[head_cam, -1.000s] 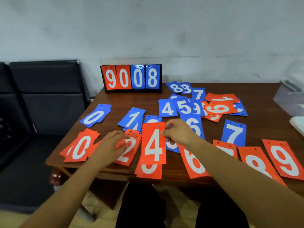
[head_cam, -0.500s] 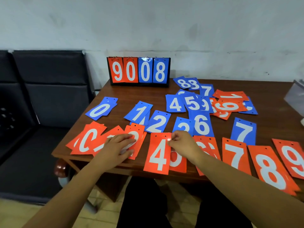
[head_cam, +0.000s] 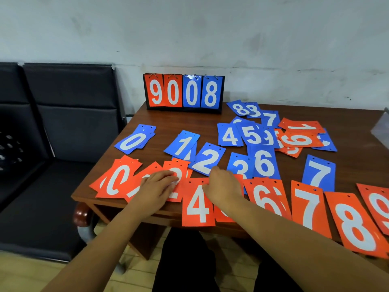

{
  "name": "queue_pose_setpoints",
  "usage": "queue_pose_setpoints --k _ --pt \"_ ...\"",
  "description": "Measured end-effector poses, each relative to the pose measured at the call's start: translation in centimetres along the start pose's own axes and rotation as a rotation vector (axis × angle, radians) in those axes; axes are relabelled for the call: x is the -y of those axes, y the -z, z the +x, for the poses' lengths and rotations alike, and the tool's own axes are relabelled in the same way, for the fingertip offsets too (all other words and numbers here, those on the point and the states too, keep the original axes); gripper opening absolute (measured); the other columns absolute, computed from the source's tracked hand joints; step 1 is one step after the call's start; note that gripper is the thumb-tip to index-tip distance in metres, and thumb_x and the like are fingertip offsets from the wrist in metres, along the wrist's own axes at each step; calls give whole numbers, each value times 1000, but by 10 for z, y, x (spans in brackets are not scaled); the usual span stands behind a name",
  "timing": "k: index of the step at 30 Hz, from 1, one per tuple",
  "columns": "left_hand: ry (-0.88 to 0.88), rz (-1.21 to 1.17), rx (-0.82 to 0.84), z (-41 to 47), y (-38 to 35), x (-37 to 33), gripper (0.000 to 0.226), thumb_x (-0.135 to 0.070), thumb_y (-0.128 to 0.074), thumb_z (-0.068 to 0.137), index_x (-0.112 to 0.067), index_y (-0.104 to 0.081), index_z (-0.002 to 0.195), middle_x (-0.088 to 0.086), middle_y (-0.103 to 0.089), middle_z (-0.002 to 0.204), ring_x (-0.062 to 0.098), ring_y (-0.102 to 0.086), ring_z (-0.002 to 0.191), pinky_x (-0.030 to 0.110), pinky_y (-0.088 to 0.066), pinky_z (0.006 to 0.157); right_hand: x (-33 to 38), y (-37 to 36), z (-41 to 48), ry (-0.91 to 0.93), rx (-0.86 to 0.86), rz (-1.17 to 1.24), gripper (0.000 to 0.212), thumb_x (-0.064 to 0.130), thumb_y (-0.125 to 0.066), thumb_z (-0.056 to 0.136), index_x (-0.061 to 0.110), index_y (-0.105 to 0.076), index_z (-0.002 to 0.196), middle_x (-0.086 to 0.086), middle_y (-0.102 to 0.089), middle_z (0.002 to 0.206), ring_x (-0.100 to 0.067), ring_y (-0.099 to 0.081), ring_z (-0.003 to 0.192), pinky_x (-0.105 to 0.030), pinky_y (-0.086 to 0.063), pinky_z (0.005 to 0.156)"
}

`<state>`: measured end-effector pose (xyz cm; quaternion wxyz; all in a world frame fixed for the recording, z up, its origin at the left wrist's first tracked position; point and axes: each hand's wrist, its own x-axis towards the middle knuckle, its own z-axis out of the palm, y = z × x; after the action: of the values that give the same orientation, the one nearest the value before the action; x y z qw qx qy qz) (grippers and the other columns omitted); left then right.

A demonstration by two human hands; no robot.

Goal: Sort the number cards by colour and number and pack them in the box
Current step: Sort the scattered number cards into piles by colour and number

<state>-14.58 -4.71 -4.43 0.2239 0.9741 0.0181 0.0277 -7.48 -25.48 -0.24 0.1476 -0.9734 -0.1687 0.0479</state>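
Note:
Red and blue number cards lie across a brown table (head_cam: pixel 166 121). Along the front edge runs a red row: 0 (head_cam: pixel 117 182), 2 (head_cam: pixel 180 170), 4 (head_cam: pixel 197 205), 6 (head_cam: pixel 267 199), 7 (head_cam: pixel 309 207), 8 (head_cam: pixel 355 226). Behind it lie blue 0 (head_cam: pixel 134 141), 1 (head_cam: pixel 183 145), 2 (head_cam: pixel 207 159), 3 (head_cam: pixel 240 167), 6 (head_cam: pixel 264 163) and 7 (head_cam: pixel 319 172). My left hand (head_cam: pixel 156 187) rests flat on the red 2 and the card beside it. With curled fingers, my right hand (head_cam: pixel 224 186) pinches the red 4's top right corner.
A flip scoreboard (head_cam: pixel 183 92) reading 9008 stands at the table's back edge. An unsorted heap of mixed cards (head_cam: pixel 294 138) lies at the back right. The corner of a clear plastic box (head_cam: pixel 382 131) shows at the right edge. Black chairs (head_cam: pixel 69 123) stand to the left.
The red 4, held up a second ago, came down and now lies flat in the red row, overhanging the front edge. My left hand stayed on the red 2.

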Motion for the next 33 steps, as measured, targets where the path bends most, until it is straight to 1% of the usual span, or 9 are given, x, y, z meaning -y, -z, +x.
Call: queue_pose_setpoints --k 3,6,9,11,13,19,27,30,33 --pt "-34 -5 -59 4 2 -1 36 -22 -45 103 -27 -54 138 -9 -44 147 11 -36 138 38 -32 115 -1 -3 -1 115 -70 -91 47 31 -57 93 13 -44 134 -8 -50 130 -25 -46 122 -34 -47 96" --pt "12 33 -146 7 11 7 39 -7 -52 97 -25 -58 131 -6 -48 141 14 -39 135 35 -36 112 -2 -7 -5 459 -79 -2 41 36 -50 95 18 -52 132 -3 -49 133 -18 -45 124 -35 -43 104" --pt "127 89 -125 5 20 20 40 -10 -57 94 -25 -57 132 -5 -47 142 15 -39 134 34 -36 112 5 -15 -3 613 44 -3 48 46 -46 96 26 -46 140 1 -32 154 -20 -28 142 -40 -29 114" --pt "141 118 -82 3 23 27 39 -18 -56 96 -27 -55 134 -6 -46 143 14 -39 133 33 -35 111 15 -20 4 628 152 -42 53 50 -45 96 31 -38 145 3 -19 161 -21 -16 147 -41 -19 117" --pt "134 141 -72 2 24 31 37 -25 -54 98 -27 -55 136 -6 -47 142 14 -40 132 33 -35 110 23 -23 11 634 224 -104 57 53 -44 95 33 -34 147 3 -15 162 -22 -13 148 -41 -16 118" --pt "227 227 -130 13 21 32 40 -37 -50 100 -28 -51 139 0 -46 142 19 -37 134 36 -35 110 17 -26 11 620 176 -115 58 59 -44 93 35 -36 146 4 -23 159 -21 -17 147 -42 -17 118" --pt "263 210 -194 20 24 26 37 -35 -54 97 -24 -57 132 4 -48 139 21 -39 132 37 -36 108 20 -26 18 596 150 -18 56 58 -54 86 31 -50 135 6 -33 153 -16 -24 142 -41 -17 116" --pt "218 185 -262 32 31 19 32 -27 -56 96 -19 -60 126 5 -52 132 23 -42 127 38 -39 105 14 -9 25 559 126 139 49 54 -58 88 27 -57 129 6 -41 147 -13 -30 139 -39 -22 114" --pt "174 110 -298 59 39 4 25 -20 -57 94 -14 -62 118 8 -55 123 26 -43 120 38 -39 99 -3 18 50 463 23 238 39 46 -61 89 21 -63 119 4 -55 129 -12 -44 125 -32 -36 107"
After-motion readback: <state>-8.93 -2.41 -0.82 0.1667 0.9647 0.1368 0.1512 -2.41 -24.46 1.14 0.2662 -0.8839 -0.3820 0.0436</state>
